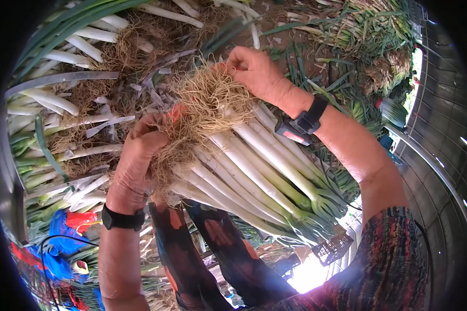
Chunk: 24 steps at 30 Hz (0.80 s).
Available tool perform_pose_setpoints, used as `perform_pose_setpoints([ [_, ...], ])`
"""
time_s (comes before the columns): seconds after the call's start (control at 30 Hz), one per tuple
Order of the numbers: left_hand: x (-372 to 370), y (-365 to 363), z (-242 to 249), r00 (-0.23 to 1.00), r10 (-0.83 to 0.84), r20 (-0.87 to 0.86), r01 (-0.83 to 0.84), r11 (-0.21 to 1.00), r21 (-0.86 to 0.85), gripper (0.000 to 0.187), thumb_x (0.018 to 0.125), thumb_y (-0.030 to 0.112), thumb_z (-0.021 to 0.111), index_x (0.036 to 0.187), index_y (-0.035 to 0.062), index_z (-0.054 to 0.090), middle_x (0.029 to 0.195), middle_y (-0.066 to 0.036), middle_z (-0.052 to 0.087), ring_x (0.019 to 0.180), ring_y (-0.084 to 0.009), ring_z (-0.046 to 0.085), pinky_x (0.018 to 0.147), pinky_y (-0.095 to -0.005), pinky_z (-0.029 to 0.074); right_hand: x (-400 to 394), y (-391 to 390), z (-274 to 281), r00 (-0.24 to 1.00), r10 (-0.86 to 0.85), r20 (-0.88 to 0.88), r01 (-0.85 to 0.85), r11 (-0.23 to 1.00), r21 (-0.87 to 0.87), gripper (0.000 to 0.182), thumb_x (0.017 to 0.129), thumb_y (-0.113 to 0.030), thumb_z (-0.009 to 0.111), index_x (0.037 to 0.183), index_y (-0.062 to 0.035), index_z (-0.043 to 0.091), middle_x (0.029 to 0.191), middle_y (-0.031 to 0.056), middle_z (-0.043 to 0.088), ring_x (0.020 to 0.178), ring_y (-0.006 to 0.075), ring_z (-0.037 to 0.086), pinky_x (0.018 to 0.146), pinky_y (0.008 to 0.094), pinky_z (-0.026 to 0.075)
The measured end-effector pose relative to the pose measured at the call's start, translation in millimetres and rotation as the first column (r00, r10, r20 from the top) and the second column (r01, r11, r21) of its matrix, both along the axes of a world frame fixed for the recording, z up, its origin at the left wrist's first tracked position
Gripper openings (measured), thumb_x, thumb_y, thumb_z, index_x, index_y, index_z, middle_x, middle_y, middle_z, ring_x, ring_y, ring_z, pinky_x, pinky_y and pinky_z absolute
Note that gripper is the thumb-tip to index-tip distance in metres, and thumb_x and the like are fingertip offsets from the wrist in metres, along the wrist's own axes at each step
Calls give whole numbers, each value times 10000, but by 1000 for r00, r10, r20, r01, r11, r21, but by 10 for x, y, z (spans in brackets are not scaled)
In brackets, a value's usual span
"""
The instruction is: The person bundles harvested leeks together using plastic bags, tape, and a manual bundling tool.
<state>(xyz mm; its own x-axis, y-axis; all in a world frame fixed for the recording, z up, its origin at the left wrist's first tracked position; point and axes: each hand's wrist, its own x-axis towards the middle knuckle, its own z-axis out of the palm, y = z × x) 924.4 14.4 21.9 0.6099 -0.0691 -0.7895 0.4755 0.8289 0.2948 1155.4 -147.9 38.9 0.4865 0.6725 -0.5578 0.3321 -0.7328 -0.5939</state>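
Observation:
A large bunch of leeks (259, 166) lies slantwise before me, its white stalks and green tops pointing to the lower right. A thick mass of pale roots (213, 96) faces up and left. My left hand (142, 147) is closed at the left edge of the roots, its fingertips at one end of a red strip (176, 112). On the far side of the roots, my right hand (257, 75) pinches where a bit of the same red colour shows. The roots hide the middle of the strip.
Loose leeks (83, 46) with roots lie at the upper left, beside a metal bar (62, 79). More leeks are heaped at the upper right (358, 31). Blue and red bags (65, 233) are at the lower left. A dark plastic crate (333, 249) stands below the bunch.

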Motion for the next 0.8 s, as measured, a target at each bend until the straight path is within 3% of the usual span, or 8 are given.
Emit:
perform_pose_setpoints([
  [0.17,31,-340,55,1000,24,-5,-17,817,576,102,880,141,574,919,53,605,744,-23,621,593,-110,552,552,-264,457,-99,42,135,997,27,79,-26,999,-19,128,847,-52,639,899,-13,528,741,28,556,724,71,534,672,249,464],
  [0.23,124,-384,173,991,-76,-107,131,571,811,77,873,119,599,919,61,622,728,-63,629,589,-152,581,571,-272,470,-116,26,162,994,28,107,-28,1000,0,128,844,-49,637,906,-17,530,731,41,554,716,75,536,665,255,464],
  [0.3,161,-442,233,993,-75,-91,112,354,928,106,849,71,639,954,78,648,756,-128,625,628,-237,622,598,-293,489,-158,-9,209,982,57,181,-62,998,24,117,831,-125,643,886,-68,557,759,74,611,717,227,594,653,324,482],
  [0.33,146,-465,207,997,-78,-26,47,279,959,138,835,56,642,968,90,655,742,-115,620,620,-235,613,593,-294,487,-177,-32,233,973,70,218,-80,996,35,115,824,-163,646,876,-94,570,773,91,640,718,304,622,647,359,492],
  [0.43,93,-490,145,978,-168,126,-114,79,990,250,781,12,652,1002,126,675,698,-78,589,595,-229,579,574,-301,478,-198,-135,300,939,136,316,-196,966,169,158,795,-3,656,910,-22,549,767,105,575,703,233,588,663,289,474],
  [0.5,32,-456,191,941,-301,154,-161,2,987,334,726,-13,659,1018,149,685,668,-56,551,579,-225,549,553,-312,466,-193,-202,299,930,128,346,-229,936,269,174,771,-9,647,896,-82,551,803,78,599,739,281,603,645,341,494],
  [0.63,-74,-398,334,894,-440,83,-88,9,996,327,763,-60,642,1034,117,687,708,-56,559,639,-231,568,605,-308,472,-188,-246,389,856,204,474,-375,878,298,280,700,54,660,937,-59,560,820,97,594,735,308,598,646,354,496],
  [0.8,-153,-402,455,883,-459,-96,75,-63,995,324,729,-65,618,1006,103,630,793,-75,600,720,-281,610,624,-344,497,-203,-298,535,677,389,624,-557,825,90,324,638,35,681,901,-109,558,752,51,557,674,269,575,590,369,474],
])
